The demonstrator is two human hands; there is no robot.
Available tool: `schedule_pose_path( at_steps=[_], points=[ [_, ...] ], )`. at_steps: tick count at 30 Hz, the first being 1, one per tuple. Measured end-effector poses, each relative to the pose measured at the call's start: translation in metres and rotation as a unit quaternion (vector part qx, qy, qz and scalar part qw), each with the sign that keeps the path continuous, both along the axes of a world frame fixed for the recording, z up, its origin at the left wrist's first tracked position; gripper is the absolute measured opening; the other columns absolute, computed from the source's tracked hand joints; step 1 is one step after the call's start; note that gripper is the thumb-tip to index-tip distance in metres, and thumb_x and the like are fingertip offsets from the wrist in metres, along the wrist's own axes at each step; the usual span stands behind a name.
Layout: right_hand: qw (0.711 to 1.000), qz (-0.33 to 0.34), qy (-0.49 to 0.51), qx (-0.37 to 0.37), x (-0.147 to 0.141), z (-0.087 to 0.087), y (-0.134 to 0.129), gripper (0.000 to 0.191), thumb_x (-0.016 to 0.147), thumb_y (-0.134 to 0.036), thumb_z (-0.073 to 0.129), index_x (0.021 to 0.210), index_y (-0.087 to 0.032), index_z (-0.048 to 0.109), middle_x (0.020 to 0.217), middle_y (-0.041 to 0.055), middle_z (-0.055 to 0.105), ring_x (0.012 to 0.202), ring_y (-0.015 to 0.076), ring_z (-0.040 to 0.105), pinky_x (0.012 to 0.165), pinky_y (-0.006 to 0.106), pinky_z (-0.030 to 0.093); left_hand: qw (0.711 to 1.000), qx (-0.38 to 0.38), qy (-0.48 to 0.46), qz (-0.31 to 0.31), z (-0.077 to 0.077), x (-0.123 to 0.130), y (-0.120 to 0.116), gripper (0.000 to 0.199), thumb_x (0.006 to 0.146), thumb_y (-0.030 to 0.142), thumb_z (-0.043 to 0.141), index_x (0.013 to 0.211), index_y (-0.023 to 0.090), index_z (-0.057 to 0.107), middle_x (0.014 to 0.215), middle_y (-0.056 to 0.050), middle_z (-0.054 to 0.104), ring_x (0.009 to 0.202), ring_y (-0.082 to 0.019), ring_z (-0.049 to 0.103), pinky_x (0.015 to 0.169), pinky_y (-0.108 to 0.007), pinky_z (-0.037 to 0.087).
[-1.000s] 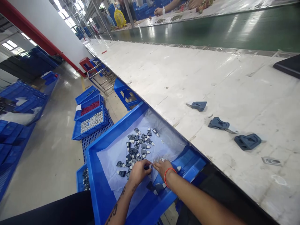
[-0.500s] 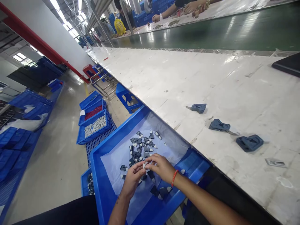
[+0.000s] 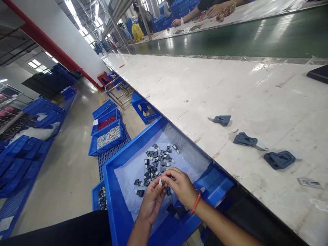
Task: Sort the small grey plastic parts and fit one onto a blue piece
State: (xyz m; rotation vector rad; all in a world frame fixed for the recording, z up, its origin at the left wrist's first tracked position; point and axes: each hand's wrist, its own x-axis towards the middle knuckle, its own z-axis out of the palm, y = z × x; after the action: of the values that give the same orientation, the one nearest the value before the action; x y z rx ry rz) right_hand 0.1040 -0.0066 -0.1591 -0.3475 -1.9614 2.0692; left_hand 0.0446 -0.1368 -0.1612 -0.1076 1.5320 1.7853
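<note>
We are pinching one small white part (image 3: 160,181) between left hand (image 3: 151,201) and right hand (image 3: 182,187), both closed on it, hovering above blue tray (image 3: 120,218) of dark clips (image 3: 153,164), beside the desk (image 3: 205,89)

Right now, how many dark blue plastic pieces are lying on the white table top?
3, in a row near the table's front edge: one farthest left, one in the middle, one on the right. A flat grey piece lies beyond them. None looks hidden.

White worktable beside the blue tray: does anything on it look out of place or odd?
Three dark grey plastic parts lie loose on the scuffed white worktable, apart from the pile of small grey parts in the blue tray. Nothing looks spilled or broken.
</note>
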Motion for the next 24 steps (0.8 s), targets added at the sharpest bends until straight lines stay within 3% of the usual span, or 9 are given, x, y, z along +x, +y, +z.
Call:
schedule_pose_path(
  at_steps=[6,12,17,20,22,24],
  points=[
    [1.000,-0.003,0.001,-0.010,0.004,-0.004,-0.001,0.022,0.087,-0.036,0.058,0.087,-0.014,0.060,0.089,0.0017,0.060,0.083,0.0123,0.058,0.076,0.032,0.050,1.000,0.002,-0.003,0.003,-0.001,0.001,0.000,0.016,0.083,0.019,0.061,0.097,0.013,0.061,0.093,-0.003,0.065,0.076,-0.015,0.062,0.068,-0.032,0.054],
    [1.000,-0.005,-0.005,0.024,0.003,-0.008,-0.006,0.026,0.089,-0.038,0.052,0.080,-0.014,0.057,0.090,0.0018,0.057,0.084,0.0128,0.054,0.078,0.033,0.046,0.998,-0.030,0.020,-0.044,0.001,0.003,0.000,0.017,0.082,0.022,0.062,0.097,0.014,0.062,0.093,-0.003,0.066,0.084,-0.018,0.063,0.078,-0.039,0.052],
    [0.998,0.018,-0.032,-0.044,0.003,-0.017,0.006,0.032,0.092,-0.045,0.045,0.092,-0.014,0.056,0.085,0.0013,0.056,0.076,0.0112,0.055,0.070,0.030,0.048,0.996,-0.075,0.034,-0.041,-0.002,0.006,-0.007,0.017,0.082,0.022,0.061,0.097,0.014,0.062,0.093,-0.004,0.066,0.085,-0.018,0.063,0.081,-0.041,0.051],
    [0.991,0.101,-0.032,-0.079,0.033,-0.023,0.025,0.037,0.093,-0.048,0.042,0.098,-0.013,0.055,0.082,0.0003,0.057,0.066,0.0087,0.056,0.062,0.026,0.049,0.993,-0.102,0.057,-0.033,-0.002,0.002,-0.012,0.019,0.083,0.023,0.061,0.100,0.014,0.061,0.097,-0.004,0.066,0.088,-0.019,0.063,0.083,-0.042,0.051],
    [0.976,0.208,-0.026,-0.066,0.065,-0.028,0.029,0.038,0.092,-0.049,0.045,0.086,-0.013,0.057,0.071,-0.0022,0.057,0.056,0.0064,0.054,0.055,0.022,0.048,0.989,-0.107,0.090,-0.042,0.004,-0.006,-0.008,0.020,0.082,0.025,0.061,0.099,0.014,0.060,0.097,-0.005,0.067,0.089,-0.020,0.064,0.084,-0.043,0.050],
    [0.962,0.269,-0.036,-0.025,0.094,-0.037,0.023,0.036,0.088,-0.047,0.053,0.076,-0.013,0.058,0.067,-0.0033,0.057,0.058,0.0070,0.055,0.058,0.023,0.049,0.983,-0.099,0.142,-0.058,0.017,-0.015,0.007,0.022,0.081,0.028,0.062,0.099,0.015,0.060,0.096,-0.005,0.067,0.090,-0.021,0.063,0.084,-0.044,0.050]
  ],
)
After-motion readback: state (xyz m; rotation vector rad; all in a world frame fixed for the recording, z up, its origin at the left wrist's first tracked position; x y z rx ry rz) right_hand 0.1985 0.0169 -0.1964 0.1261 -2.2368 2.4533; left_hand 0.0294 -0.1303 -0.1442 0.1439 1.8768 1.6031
